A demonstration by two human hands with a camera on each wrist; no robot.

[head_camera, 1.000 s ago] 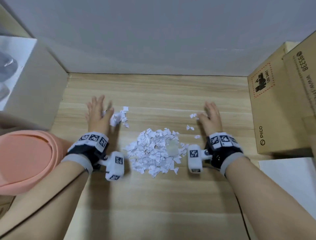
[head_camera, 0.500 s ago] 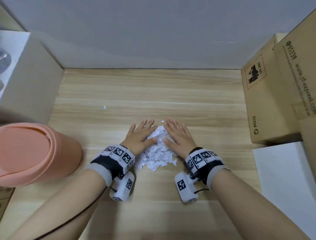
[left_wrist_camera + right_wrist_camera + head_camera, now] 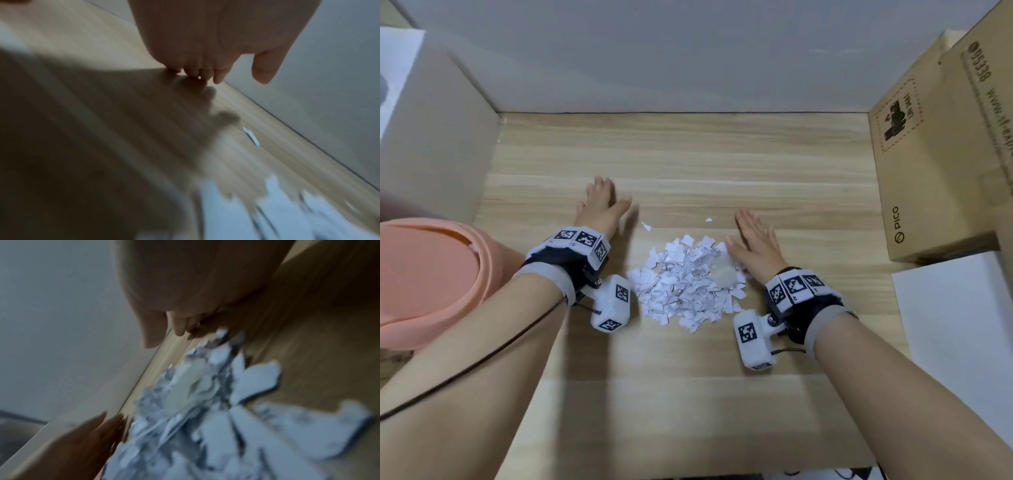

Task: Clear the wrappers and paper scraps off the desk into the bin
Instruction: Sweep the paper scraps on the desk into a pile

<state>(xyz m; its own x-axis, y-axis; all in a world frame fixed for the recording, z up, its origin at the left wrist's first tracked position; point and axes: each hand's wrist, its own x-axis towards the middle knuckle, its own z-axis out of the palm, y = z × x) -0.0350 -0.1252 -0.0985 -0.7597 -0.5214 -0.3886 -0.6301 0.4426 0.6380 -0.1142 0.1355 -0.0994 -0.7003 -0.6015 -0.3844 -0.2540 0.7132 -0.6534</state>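
Observation:
A heap of torn white paper scraps lies mid-desk, with a clear crumpled wrapper on its right side. Two loose scraps lie just beyond the heap. My left hand is flat on the wood, fingers straight, left of and beyond the heap, holding nothing. My right hand lies flat with fingers straight at the heap's right edge, its thumb side against the scraps. The wrist views are blurred: left hand's fingers touch the desk, and scraps lie under the right hand.
A salmon-pink bin stands at the desk's left edge by my left forearm. A white box sits back left. Cardboard boxes stand along the right, with a white sheet in front of them.
Half a second ago both hands were pressed together over the heap. Now they have spread apart, the left going up and left, the right to the heap's right edge.

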